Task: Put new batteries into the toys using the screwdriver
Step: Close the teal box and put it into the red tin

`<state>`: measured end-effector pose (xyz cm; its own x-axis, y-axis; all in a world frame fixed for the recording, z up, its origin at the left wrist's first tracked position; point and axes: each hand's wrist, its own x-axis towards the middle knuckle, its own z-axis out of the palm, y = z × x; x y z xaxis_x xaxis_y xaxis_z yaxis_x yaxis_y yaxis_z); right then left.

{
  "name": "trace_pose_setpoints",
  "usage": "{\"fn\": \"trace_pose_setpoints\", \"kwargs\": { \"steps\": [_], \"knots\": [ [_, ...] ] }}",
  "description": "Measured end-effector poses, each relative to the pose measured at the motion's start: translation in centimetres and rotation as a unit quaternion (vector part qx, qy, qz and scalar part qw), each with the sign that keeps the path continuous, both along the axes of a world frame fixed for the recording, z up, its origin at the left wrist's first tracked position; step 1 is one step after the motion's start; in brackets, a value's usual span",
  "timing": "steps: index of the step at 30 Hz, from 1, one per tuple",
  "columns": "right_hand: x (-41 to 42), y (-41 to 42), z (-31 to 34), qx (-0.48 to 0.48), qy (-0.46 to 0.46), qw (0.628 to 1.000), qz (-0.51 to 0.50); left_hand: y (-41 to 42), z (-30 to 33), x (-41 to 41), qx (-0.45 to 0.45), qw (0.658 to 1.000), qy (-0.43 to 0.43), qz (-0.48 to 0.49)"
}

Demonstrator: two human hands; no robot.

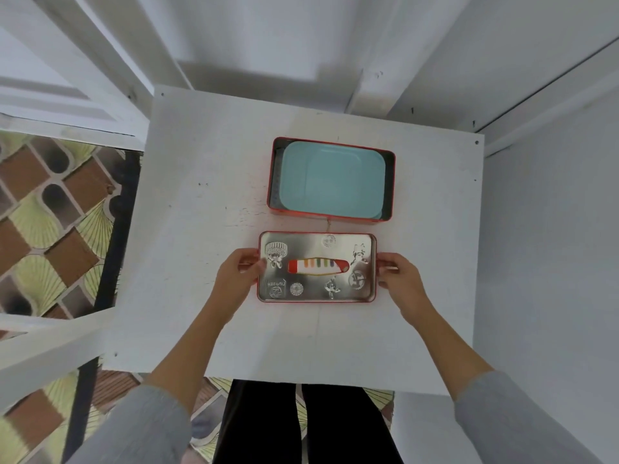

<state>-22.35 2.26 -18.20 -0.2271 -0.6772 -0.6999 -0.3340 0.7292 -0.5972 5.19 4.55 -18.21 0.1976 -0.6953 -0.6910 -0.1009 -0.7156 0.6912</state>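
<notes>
Small rainbow-striped toy (318,266) lies in upturned silver tin lid (363,293), midway between both hands. Left hand (238,275) grips lid's left edge, fingers curled over rim; right hand (398,275) pinches right edge likewise. Beyond lid, just apart, open red tin (274,182) holds pale blue tray (331,180). Both rest on scuffed white table (187,229). Patterned carpet (50,229) at left, white wall (552,229) at right. Grey sleeves, dark trousers below.

tin box (273,182) – 1 | tin lid (316,294) – 1 | hands – 2
</notes>
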Motion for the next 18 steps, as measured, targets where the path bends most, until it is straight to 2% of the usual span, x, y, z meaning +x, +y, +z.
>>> {"fn": "trace_pose_setpoints", "kwargs": {
  "steps": [6, 11, 16, 18],
  "knots": [
    [-0.7, -0.8, 1.6, 0.019, -0.081, 0.996, -0.037, -0.3, 0.8, 0.9, 0.012, 0.996, 0.062, 0.061],
    [-2.1, -0.8, 2.9, -0.025, -0.147, 0.988, -0.039, -0.8, 2.5, 1.8, 0.003, 0.992, 0.115, 0.055],
    [-2.7, -0.6, 4.4, -0.055, -0.249, 0.965, -0.065, -1.6, 4.2, 1.8, -0.002, 0.981, 0.167, 0.097],
    [-2.5, -0.4, 4.9, -0.066, -0.261, 0.96, -0.079, -1.9, 4.8, 1.7, -0.008, 0.98, 0.175, 0.098]
  ]
}}
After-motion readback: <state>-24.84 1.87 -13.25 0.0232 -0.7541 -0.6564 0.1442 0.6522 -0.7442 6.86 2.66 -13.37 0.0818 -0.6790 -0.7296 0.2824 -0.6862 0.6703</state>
